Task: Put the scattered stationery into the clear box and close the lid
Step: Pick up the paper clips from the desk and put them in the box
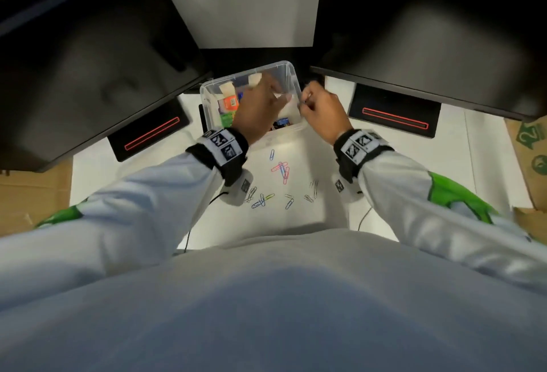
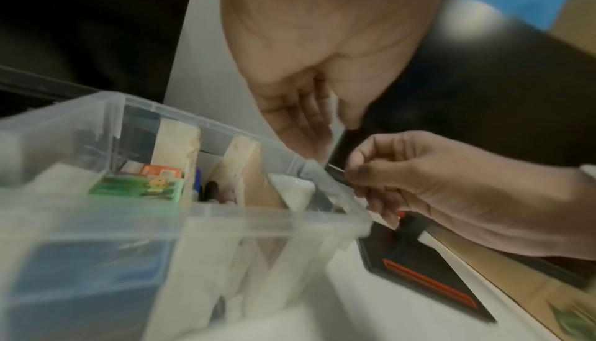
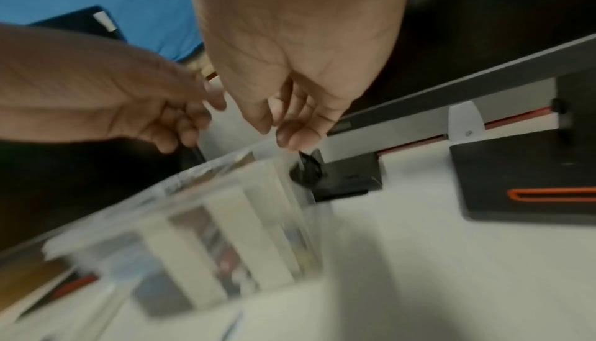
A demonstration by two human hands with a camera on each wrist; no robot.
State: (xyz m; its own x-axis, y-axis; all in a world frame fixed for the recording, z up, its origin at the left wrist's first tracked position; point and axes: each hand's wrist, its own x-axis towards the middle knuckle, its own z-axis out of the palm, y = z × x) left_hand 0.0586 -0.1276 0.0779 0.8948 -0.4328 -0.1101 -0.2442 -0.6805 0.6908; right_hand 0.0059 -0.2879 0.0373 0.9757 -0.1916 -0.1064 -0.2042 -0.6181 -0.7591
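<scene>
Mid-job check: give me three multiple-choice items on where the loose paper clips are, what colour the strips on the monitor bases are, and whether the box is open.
1. Where do the loose paper clips lie?
A. On the white desk, on the person's side of the clear box
B. Inside the box
C. On a monitor base

2. What colour are the strips on the monitor bases?
A. Blue
B. Red
C. Green

3. What state is the clear box in?
A. Lid shut
B. Open, no lid on it
C. Tipped on its side

Answers:
1. A, the head view shows the clips scattered between the box and the person.
2. B, a red outline strip marks each base.
3. B, the left hand reaches in through the open top.
</scene>
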